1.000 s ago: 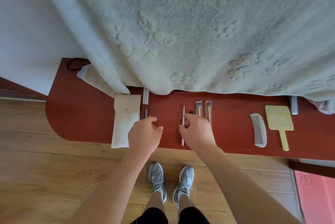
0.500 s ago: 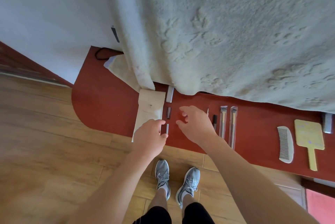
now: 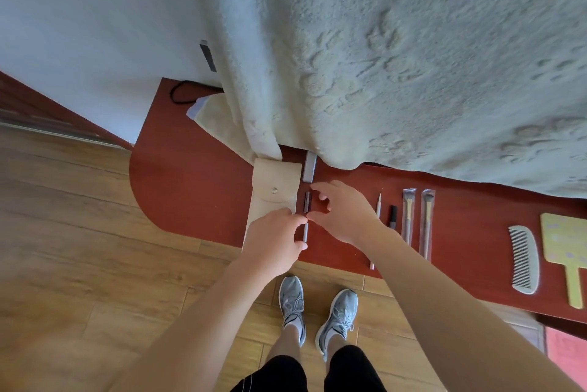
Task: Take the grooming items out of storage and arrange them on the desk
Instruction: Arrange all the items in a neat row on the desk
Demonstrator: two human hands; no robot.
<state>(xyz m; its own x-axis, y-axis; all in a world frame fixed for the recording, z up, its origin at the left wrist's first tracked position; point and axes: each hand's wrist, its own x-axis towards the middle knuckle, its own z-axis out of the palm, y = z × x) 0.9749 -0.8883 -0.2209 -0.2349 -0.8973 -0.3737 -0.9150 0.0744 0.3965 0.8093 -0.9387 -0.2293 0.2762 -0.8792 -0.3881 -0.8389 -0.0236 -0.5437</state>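
A cream snap pouch (image 3: 273, 194) lies on the red desk (image 3: 190, 194). Just right of it a slim dark grey stick (image 3: 307, 201) lies lengthwise, with a lighter grey stick (image 3: 306, 231) below it. My left hand (image 3: 274, 239) pinches the lighter stick between forefinger and thumb. My right hand (image 3: 344, 213) hovers beside the dark stick, forefinger and thumb spread along its right side. Laid out to the right are a thin pointed tool (image 3: 378, 205), a black tube (image 3: 393, 217), two sleeved brushes (image 3: 416, 220), a white comb (image 3: 522, 258) and a yellow hand mirror (image 3: 563, 242).
A fluffy white blanket (image 3: 413, 74) hangs over the desk's back part. A silver block (image 3: 309, 166) sticks out under its edge above the sticks. A black cord (image 3: 179, 94) and folded cloth (image 3: 216, 115) lie at the back left. Wooden floor and my shoes (image 3: 317, 312) are below.
Both hands moved left from the pointed tool to the two small sticks by the pouch. My left hand closed on the lighter stick. The camera view shifted left.
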